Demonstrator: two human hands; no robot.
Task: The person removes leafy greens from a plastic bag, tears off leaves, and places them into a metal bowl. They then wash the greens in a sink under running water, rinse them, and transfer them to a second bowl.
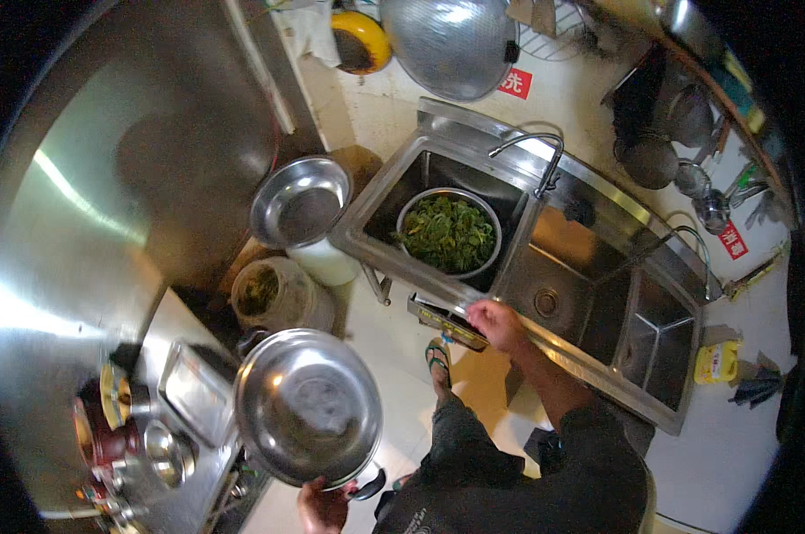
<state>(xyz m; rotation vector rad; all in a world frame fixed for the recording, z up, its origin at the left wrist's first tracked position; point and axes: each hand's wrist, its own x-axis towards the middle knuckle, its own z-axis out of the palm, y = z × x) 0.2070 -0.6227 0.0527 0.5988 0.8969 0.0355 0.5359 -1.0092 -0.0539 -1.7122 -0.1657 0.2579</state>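
My left hand (324,505) grips the lower rim of a wide, shiny steel pan (312,400) beside one of its black handles (368,486). The pan's other dark handle (252,341) shows at its far side. My right hand (497,324), its fingers curled, is by the front edge of the stainless steel sink (436,284), over a narrow box-like holder (448,322); whether it grips anything cannot be made out. In the left basin of the sink sits a round metal bowl (497,235) full of leafy greens (448,233).
Two curved faucets (551,157) (700,243) rise behind the sink. Left of it stand a steel basin (302,203) and a plastic bucket (292,297) with green scraps. A counter at lower left holds a metal tray (199,394) and bowls (165,454). A yellow jug (716,362) is at right.
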